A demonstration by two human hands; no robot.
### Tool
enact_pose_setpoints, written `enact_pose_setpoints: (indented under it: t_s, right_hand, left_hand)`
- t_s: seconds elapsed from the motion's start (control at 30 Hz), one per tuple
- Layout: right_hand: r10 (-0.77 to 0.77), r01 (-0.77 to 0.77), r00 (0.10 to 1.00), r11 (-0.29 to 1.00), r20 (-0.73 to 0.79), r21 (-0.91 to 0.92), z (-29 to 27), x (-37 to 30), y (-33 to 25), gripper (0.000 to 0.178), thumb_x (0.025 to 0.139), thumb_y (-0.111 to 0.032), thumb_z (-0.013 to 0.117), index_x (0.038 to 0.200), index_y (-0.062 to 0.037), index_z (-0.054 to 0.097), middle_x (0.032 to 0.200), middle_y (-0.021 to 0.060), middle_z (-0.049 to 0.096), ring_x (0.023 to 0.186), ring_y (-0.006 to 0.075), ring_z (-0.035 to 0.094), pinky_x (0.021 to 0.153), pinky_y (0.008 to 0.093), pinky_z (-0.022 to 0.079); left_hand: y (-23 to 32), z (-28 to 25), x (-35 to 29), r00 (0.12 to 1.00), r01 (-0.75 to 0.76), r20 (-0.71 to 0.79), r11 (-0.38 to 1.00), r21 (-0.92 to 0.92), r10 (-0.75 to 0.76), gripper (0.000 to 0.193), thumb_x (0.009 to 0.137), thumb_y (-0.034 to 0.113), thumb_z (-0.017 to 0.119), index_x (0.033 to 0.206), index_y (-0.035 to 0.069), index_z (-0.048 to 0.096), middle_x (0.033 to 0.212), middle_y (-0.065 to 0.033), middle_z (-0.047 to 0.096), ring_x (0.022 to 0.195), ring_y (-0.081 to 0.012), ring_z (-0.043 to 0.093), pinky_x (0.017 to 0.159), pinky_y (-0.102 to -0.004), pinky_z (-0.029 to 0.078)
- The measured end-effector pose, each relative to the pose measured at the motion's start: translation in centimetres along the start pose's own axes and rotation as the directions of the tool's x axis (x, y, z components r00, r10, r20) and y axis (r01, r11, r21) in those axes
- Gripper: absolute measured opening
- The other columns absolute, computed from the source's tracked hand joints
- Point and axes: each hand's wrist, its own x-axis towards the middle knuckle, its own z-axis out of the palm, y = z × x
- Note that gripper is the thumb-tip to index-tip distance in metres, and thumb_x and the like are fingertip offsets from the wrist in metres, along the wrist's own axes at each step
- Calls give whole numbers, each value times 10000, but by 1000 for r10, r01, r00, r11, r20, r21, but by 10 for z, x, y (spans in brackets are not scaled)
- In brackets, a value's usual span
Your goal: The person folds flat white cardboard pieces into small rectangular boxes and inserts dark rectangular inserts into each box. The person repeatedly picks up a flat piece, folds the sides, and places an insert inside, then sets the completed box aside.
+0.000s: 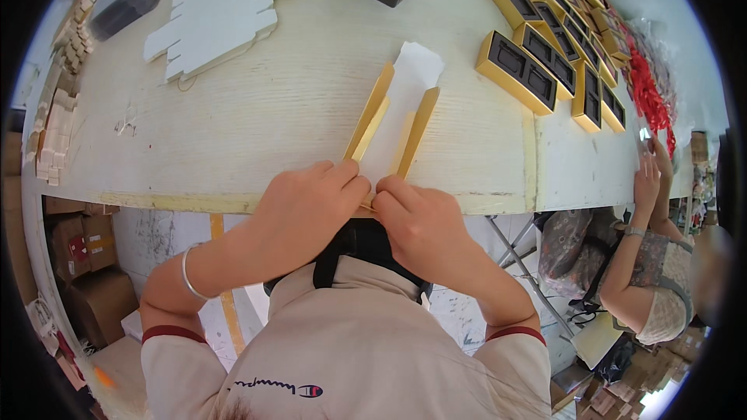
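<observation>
Both hands pinch the near end of a gold carton stretching away beyond them.

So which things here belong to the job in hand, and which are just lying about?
Job in hand:
partly folded gold-and-white card box, gripped by left hand and right hand
flat white notched card blanks, probably
gold rectangular boxes with black inserts, probably

Seemingly lying about:
brown cardboard cartons, lower left
stacked dark, glossy containers, upper left
</observation>
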Motion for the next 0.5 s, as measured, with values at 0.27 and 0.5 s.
enact_pose_setpoints:
  t_s: [0.27,0.5]
  right_hand:
    - [-79,30,982,961,-169,-275,-39,-2,40,255,716,-106,710,928,-21,597,857,85,550,731,259,556,612,356,454]
    - [76,-41,960,990,-269,134,-5,10,4,199,749,-35,684,916,-14,578,810,118,563,747,292,561,637,397,454]
  left_hand:
    - [-51,-46,19,942,-335,84,893,300,326,183,727,55,623,903,97,651,1042,-38,619,1034,-245,554,988,-449,408]
    - [-10,-18,9,969,-115,-211,990,82,130,418,723,85,707,1133,79,628,1229,-111,570,933,-291,569,846,-443,454]
